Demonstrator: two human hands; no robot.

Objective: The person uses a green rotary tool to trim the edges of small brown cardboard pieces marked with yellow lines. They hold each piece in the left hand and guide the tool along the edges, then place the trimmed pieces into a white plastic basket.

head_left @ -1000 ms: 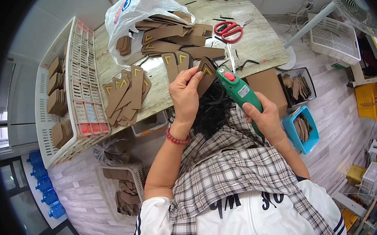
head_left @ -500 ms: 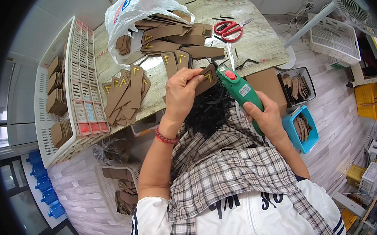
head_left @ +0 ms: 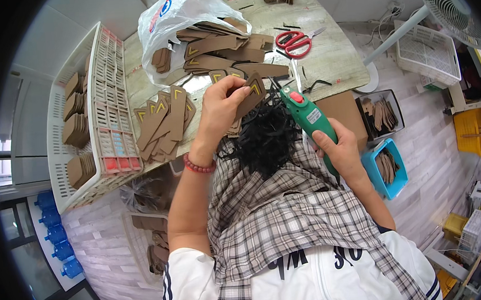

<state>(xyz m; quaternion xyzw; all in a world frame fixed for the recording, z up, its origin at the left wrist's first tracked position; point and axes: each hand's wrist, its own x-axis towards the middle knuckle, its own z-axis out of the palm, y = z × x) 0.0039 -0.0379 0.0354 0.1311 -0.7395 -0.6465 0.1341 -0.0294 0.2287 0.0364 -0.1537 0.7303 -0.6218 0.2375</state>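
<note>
Brown, flat, yellow-chevroned strip pinched by left hand; green plastic tool gripped by right hand
Best hold strip steady.

table: wood-grained top, worn, faintly shiny | cutter: smooth plastic, slight gloss | held strip: matt, leather-like from here | scissors near table's right edge: plastic-looking handles, metal blades | bag toward far edge: thin crinkled plastic | apron: matt cloth
</note>
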